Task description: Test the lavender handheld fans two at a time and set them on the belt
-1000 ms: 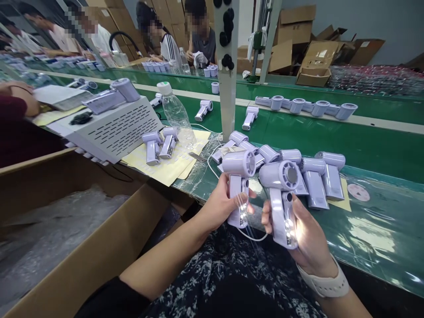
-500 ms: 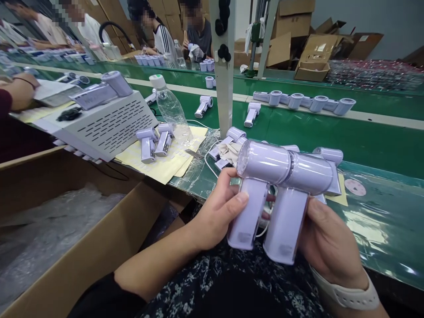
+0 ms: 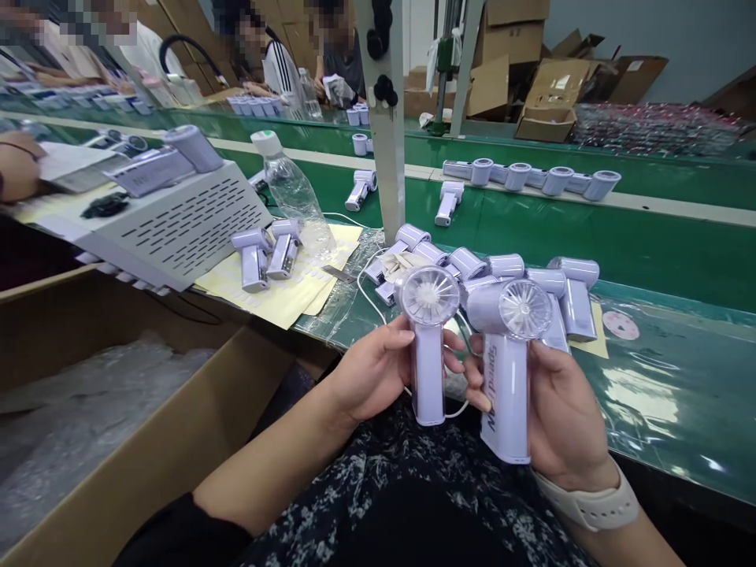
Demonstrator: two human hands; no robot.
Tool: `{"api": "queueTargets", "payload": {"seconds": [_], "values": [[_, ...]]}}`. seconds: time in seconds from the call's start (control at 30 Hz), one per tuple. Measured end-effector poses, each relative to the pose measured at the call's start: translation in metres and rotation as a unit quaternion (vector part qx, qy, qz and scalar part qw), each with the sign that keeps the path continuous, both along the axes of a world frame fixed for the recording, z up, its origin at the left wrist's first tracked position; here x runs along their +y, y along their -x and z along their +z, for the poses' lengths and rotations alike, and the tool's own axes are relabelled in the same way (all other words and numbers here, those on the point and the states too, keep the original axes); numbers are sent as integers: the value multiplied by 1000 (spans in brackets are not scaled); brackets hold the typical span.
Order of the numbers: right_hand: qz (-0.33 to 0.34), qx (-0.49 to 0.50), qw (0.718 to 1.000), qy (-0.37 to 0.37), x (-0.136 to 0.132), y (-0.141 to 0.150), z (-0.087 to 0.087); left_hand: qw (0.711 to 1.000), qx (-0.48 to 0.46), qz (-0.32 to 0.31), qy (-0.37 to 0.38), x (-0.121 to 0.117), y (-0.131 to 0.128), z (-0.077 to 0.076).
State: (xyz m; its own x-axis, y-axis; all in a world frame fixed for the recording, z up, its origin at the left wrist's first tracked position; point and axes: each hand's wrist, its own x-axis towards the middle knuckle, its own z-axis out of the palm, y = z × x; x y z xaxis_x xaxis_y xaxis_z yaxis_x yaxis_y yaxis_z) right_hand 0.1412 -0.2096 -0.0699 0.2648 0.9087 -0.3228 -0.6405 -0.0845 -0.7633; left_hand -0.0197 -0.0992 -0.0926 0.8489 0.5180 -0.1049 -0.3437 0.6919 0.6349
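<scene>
My left hand (image 3: 381,366) is closed round the handle of a lilac handheld fan (image 3: 430,370), its clear round grille turned toward me. In my right hand (image 3: 561,417) is a second lilac handheld fan (image 3: 506,394), upright, with dark lettering along its handle and its grille angled to the right. The two fans are held side by side, apart from each other. Just beyond them, a group of similar fans (image 3: 466,262) lies on the bench, with a pale crumpled cloth (image 3: 402,265) at its left end.
A slotted metal box (image 3: 194,228) stands left, near a tilted plastic bottle (image 3: 295,193) and yellow paper (image 3: 301,295). A cardboard box (image 3: 135,425) with clear plastic sits lower left. A metal post (image 3: 387,157) rises before the green belt (image 3: 531,224). Co-workers sit across.
Both fans have been turned from sideways, end to end, so their grilles now face toward me. They have moved apart and slightly left, uncovering more fans behind.
</scene>
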Motion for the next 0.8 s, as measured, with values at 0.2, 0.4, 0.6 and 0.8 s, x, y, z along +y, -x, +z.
{"api": "queueTargets", "payload": {"seconds": [0.2,0.4,0.6,0.8], "values": [[-47,-58,996,-46,-3,-9,-12,991,71,45,-103,1,6,-1],[-94,-35,995,-22,-4,-8,-24,990,70,31,-118,-1,3,-5],[-108,-19,994,7,-2,-5,-25,988,79,30,-129,-1,0,-10],[-94,-80,992,-17,-7,-5,-27,968,145,35,-200,-1,5,-8]]}}
